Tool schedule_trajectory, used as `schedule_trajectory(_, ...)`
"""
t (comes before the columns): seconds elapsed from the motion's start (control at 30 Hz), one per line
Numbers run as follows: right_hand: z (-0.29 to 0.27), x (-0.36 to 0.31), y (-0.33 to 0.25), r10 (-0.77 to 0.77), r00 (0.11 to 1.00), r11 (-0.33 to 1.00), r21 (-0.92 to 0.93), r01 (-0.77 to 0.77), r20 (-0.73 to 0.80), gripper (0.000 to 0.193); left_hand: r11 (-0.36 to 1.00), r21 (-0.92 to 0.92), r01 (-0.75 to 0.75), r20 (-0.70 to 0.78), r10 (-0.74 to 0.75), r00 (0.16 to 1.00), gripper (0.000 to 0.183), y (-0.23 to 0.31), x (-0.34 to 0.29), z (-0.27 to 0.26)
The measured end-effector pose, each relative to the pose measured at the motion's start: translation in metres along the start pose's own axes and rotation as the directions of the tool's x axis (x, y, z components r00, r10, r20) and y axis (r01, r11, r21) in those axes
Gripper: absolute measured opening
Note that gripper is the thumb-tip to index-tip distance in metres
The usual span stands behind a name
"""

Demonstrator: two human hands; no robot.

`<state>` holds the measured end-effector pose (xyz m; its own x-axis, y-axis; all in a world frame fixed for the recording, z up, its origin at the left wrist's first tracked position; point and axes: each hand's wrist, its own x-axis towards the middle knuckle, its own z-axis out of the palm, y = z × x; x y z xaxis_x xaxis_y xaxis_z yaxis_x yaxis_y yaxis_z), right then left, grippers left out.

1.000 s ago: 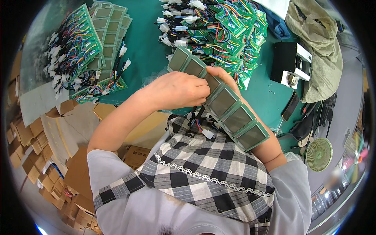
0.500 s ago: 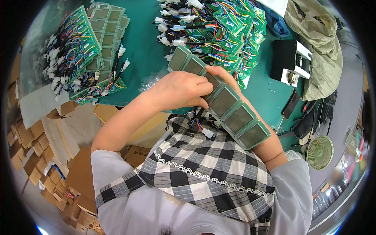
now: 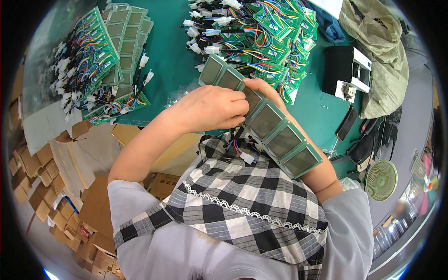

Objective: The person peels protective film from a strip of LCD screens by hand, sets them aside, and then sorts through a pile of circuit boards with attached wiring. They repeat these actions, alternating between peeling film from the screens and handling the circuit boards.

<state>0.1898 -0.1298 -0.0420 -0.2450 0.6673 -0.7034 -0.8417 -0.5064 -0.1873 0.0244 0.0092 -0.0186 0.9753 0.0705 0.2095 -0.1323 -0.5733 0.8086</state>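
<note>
A long green circuit board panel (image 3: 282, 138) with a row of grey display screens slants across the middle, above my lap. My right hand (image 3: 265, 88) grips it from the far side, its forearm passing beneath; most of its fingers are hidden under the board. My left hand (image 3: 215, 107) is closed, with its curled fingers against the face and near edge of the panel. Whatever those fingertips pinch is out of sight. From under the panel hang coloured wires with a white connector (image 3: 247, 158), resting on the checked apron (image 3: 247, 196).
Wired green boards (image 3: 275, 46) lie heaped at the back centre, and stacked screen panels (image 3: 126, 39) at the back left. Crumpled clear plastic (image 3: 179, 95) is beside my left wrist. To the right are a black-and-white device (image 3: 345, 72), a dark phone-like slab (image 3: 346, 123) and a green fan (image 3: 381, 181).
My left hand has shifted slightly, and its thumb tip, visible before at the panel's edge, is now hidden. The panel and my right hand have hardly moved.
</note>
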Motion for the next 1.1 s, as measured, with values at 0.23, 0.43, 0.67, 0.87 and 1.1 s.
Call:
schedule_trajectory(0.23,0.038,-0.008,-0.008,0.108,0.994,0.981,0.158,-0.112,0.036,0.031,0.994,0.070,-0.078,0.021,0.077,0.997,0.020,-0.001,0.001,0.001)
schedule_trajectory(0.43,0.023,-0.006,-0.007,0.073,0.996,0.987,0.144,-0.065,-0.055,0.033,0.995,0.079,-0.066,0.025,0.064,0.998,0.018,-0.002,0.004,0.006)
schedule_trajectory(0.67,0.010,-0.011,0.016,-0.575,0.815,0.583,-0.664,0.469,0.072,0.035,0.992,-0.128,-0.005,-0.034,0.000,0.999,0.035,-0.001,0.000,0.006)
schedule_trajectory(0.87,0.036,-0.015,-0.005,0.037,0.999,0.995,0.088,-0.037,0.004,0.045,0.978,-0.134,0.162,0.041,-0.158,0.987,0.037,-0.004,-0.004,0.004)
schedule_trajectory(1.1,0.046,-0.012,-0.009,-0.060,0.979,0.998,-0.015,0.058,-0.197,0.050,0.888,0.454,0.071,-0.205,0.026,0.978,0.024,-0.006,-0.028,0.001)
